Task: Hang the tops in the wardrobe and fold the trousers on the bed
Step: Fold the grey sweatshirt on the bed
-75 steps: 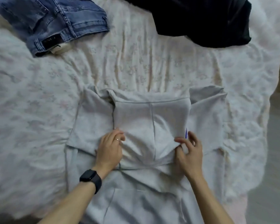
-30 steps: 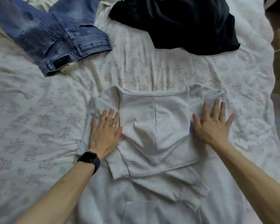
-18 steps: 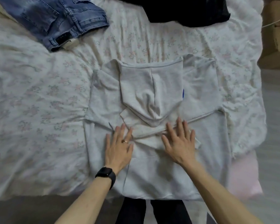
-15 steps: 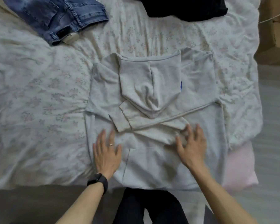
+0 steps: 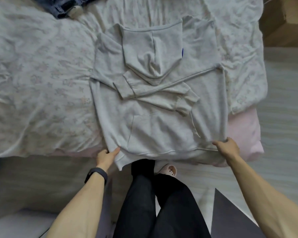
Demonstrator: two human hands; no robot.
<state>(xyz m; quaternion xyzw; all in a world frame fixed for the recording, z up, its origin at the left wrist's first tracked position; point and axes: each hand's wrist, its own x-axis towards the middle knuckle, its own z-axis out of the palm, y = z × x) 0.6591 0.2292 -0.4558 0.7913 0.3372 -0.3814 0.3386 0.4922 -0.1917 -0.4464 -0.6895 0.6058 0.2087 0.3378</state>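
A grey hoodie (image 5: 162, 121) is spread flat on the bed (image 5: 41, 83), with its hood turned down and both sleeves crossed over the chest. Its hem lies at the bed's near edge. The hem's left corner is pinched by the left hand (image 5: 106, 156), and the right corner is gripped by the right hand (image 5: 228, 148). Jeans (image 5: 65, 4) are seen at the bed's far side, well apart from the hoodie.

No text, brand or number can be read. The small blue mark (image 5: 182, 52) on the grey hoodie (image 5: 162, 131), well beyond the fingers (image 5: 217, 143), is too blurred to tell.
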